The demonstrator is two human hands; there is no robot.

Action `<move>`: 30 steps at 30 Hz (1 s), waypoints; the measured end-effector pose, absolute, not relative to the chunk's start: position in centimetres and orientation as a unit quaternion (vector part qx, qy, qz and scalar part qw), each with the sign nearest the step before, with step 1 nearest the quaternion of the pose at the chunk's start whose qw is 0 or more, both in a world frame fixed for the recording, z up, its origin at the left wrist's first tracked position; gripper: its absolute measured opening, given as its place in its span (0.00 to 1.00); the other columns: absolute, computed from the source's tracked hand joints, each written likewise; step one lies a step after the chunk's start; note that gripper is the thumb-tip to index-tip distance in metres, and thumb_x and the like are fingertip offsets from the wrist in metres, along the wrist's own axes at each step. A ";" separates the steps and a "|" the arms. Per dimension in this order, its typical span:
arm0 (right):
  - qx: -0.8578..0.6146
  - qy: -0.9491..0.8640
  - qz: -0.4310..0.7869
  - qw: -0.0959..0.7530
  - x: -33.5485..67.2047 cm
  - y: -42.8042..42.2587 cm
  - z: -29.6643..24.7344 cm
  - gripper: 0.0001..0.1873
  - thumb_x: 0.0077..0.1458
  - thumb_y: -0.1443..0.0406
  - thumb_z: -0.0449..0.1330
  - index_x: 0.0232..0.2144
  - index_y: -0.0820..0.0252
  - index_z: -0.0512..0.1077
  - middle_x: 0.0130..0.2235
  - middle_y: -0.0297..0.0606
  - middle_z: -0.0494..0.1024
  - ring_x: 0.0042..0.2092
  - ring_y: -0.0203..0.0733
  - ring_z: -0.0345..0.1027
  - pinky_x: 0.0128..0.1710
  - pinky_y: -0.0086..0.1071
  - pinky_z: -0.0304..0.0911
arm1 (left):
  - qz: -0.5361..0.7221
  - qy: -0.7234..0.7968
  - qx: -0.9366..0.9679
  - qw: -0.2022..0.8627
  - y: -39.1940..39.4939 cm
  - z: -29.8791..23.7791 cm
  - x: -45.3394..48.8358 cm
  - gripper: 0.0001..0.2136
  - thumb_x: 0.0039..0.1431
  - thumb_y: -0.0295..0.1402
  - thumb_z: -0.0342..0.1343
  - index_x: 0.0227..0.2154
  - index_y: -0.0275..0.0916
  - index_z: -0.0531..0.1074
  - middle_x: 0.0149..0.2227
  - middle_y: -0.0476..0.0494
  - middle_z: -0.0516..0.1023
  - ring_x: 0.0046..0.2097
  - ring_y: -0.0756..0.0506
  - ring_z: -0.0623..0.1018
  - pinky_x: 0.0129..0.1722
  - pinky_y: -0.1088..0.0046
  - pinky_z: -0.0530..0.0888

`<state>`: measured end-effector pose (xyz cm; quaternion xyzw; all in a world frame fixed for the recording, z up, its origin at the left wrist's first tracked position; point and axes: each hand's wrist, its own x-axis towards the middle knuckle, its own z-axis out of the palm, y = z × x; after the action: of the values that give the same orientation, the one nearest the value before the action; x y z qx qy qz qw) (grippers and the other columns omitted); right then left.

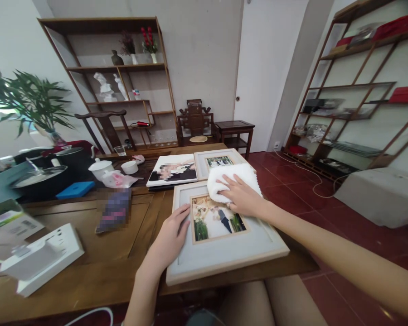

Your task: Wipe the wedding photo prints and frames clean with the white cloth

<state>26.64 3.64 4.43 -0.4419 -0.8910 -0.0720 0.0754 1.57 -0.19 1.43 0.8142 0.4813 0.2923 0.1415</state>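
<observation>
A large pale wooden picture frame (224,258) with a photo in its middle lies flat at the near edge of the wooden table (122,262). My left hand (172,235) rests flat on the frame's left side, fingers stretched out. My right hand (241,195) presses a white cloth (236,179) onto the frame's upper part, fingers spread over the cloth. A second, smaller frame (217,162) and an unframed photo print (172,170) lie just behind.
A white box (42,259) sits at the table's near left, with a blue pad (75,189), white cups (101,170) and dark trays farther back. Shelving stands against the back wall (122,81) and right wall. Red tiled floor (326,208) lies to the right.
</observation>
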 end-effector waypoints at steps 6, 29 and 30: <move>-0.429 -0.900 -0.041 0.055 26.2 2.1 4.6 0.28 0.45 0.74 0.52 0.51 0.64 0.68 0.61 0.52 0.59 0.63 0.57 0.45 0.58 0.56 0.42 | 0.277 0.493 0.814 0.131 0.0 1.3 1.7 0.18 0.61 0.32 0.43 0.50 0.36 0.70 0.56 0.39 0.69 0.57 0.42 0.69 0.58 0.61 0.65; -0.451 -0.881 -0.029 0.136 27.3 2.8 4.6 0.22 0.53 0.68 0.53 0.52 0.65 0.65 0.59 0.51 0.63 0.64 0.51 0.43 0.61 0.49 0.41 | 0.271 0.503 0.808 0.142 -0.4 1.5 1.7 0.18 0.61 0.32 0.44 0.52 0.36 0.68 0.58 0.39 0.67 0.58 0.43 0.67 0.59 0.60 0.63; -0.455 -0.880 -0.032 0.134 27.2 3.7 4.6 0.23 0.53 0.69 0.53 0.52 0.66 0.65 0.58 0.52 0.64 0.64 0.52 0.43 0.61 0.50 0.40 | 0.269 0.505 0.807 0.145 -0.4 1.5 1.7 0.18 0.61 0.32 0.44 0.52 0.36 0.68 0.58 0.39 0.67 0.59 0.43 0.67 0.59 0.61 0.63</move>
<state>27.19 3.67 4.58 -0.4553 -0.8797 -0.0318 0.1337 1.75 -0.40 1.47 0.8072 0.5051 0.2687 0.1453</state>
